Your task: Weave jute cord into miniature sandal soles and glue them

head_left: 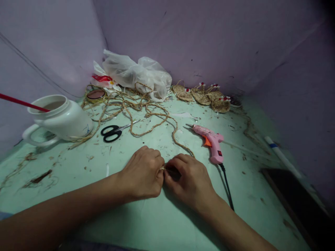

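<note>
My left hand [145, 171] is closed in a fist, its thumb side toward my right hand [190, 179], whose fingers are pinched. Between them shows a short bit of braided straw rope [162, 168], gripped by both hands; most of it is hidden by my fingers. A long length of the same rope [174, 134] runs from behind my right hand to a loose tangle farther back. Black-handled scissors [112, 133] lie beyond my left hand, partly opened. A pink hot glue gun [209, 139] lies on its side to the right of my right hand.
A white mug [65, 120] with a red stick stands at left. Behind are a plastic bag [138, 73] and several woven straw pieces [202, 97] with red and white beads. At right are a white tube [282, 157] and a dark flat object [295, 205]. Straw scraps litter the green tabletop [117, 223].
</note>
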`<action>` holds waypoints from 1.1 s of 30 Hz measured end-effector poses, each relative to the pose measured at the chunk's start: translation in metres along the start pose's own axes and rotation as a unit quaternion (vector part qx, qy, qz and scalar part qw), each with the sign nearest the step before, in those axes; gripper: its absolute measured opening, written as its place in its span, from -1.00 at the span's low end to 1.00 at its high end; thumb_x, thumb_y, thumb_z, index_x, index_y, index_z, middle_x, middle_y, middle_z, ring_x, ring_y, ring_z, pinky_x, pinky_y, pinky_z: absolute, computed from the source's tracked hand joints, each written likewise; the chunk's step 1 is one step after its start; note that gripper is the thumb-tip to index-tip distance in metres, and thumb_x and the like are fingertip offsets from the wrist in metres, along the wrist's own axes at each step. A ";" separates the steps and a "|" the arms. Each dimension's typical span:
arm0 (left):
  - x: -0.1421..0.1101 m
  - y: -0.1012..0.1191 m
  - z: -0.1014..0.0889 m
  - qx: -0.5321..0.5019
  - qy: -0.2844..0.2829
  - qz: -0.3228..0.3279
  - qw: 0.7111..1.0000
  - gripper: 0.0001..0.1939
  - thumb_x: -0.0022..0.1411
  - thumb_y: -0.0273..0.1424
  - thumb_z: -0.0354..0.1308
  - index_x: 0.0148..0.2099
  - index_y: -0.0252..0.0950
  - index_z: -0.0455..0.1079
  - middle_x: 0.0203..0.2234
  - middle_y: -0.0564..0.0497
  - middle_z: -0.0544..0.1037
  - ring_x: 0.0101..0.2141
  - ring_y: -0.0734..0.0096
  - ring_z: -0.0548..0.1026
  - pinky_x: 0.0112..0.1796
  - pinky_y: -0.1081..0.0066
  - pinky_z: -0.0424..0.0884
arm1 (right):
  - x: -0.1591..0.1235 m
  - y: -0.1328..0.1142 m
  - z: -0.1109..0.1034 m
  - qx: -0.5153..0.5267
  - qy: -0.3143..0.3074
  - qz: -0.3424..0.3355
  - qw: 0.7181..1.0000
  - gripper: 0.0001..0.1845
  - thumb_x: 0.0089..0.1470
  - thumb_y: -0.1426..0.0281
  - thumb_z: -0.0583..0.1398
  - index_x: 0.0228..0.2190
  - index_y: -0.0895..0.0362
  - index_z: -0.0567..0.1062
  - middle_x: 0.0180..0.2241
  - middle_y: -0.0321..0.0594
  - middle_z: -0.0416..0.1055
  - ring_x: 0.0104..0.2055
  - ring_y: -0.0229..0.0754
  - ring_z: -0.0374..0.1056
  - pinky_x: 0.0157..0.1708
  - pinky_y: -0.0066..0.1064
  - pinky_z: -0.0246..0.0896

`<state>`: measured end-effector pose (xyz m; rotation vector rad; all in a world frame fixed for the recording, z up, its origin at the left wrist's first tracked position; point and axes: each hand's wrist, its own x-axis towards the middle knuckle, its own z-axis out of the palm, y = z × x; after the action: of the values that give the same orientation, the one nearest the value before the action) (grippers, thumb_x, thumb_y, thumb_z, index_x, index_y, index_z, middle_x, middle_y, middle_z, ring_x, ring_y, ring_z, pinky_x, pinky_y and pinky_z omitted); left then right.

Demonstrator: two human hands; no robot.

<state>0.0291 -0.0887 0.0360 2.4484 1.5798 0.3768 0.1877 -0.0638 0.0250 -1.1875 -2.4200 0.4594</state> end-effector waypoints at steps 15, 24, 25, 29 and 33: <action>-0.001 -0.001 -0.007 -0.084 -0.069 -0.027 0.994 -0.81 0.09 -0.51 -0.02 -0.35 -0.32 0.44 -0.43 -0.07 0.45 -0.35 0.30 0.43 -0.29 0.31 0.37 | -0.002 -0.004 0.003 -0.007 0.009 0.021 1.000 -0.86 -0.09 0.43 0.13 -0.54 0.16 0.49 -0.52 -0.17 0.38 -0.46 -0.15 0.28 -0.48 -0.37 0.06; 0.000 0.002 0.006 -0.008 0.035 0.033 0.999 -0.85 0.00 -0.52 -0.02 -0.52 -0.34 0.34 -0.58 -0.07 0.40 -0.48 0.30 0.37 -0.37 0.29 0.36 | -0.004 -0.004 0.007 0.002 0.019 0.008 1.000 -0.84 -0.09 0.43 0.10 -0.56 0.18 0.47 -0.52 -0.14 0.37 -0.47 -0.16 0.25 -0.46 -0.36 0.10; -0.001 0.002 0.006 -0.010 0.039 0.036 0.999 -0.85 0.01 -0.51 -0.02 -0.52 -0.34 0.34 -0.58 -0.07 0.39 -0.48 0.31 0.37 -0.38 0.29 0.36 | -0.004 -0.004 0.007 0.005 0.021 0.007 1.000 -0.84 -0.09 0.43 0.09 -0.56 0.18 0.47 -0.52 -0.14 0.37 -0.47 -0.15 0.25 -0.46 -0.35 0.11; -0.002 0.001 0.005 -0.018 0.038 0.033 0.999 -0.84 0.02 -0.52 -0.03 -0.51 -0.34 0.35 -0.57 -0.08 0.39 -0.48 0.30 0.36 -0.39 0.28 0.35 | -0.004 -0.004 0.006 0.008 0.022 0.006 1.000 -0.84 -0.08 0.43 0.09 -0.57 0.19 0.46 -0.53 -0.14 0.35 -0.48 -0.16 0.23 -0.48 -0.36 0.09; -0.003 -0.002 0.004 -0.047 0.009 0.011 0.999 -0.82 0.07 -0.51 -0.04 -0.44 -0.35 0.39 -0.49 -0.09 0.43 -0.41 0.28 0.39 -0.33 0.28 0.36 | -0.002 -0.003 0.001 0.038 -0.002 0.002 0.999 -0.86 -0.09 0.45 0.12 -0.54 0.19 0.47 -0.52 -0.16 0.36 -0.46 -0.17 0.25 -0.46 -0.38 0.11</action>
<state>0.0280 -0.0907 0.0313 2.3995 1.5089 0.4667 0.1866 -0.0675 0.0252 -1.1619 -2.3825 0.5504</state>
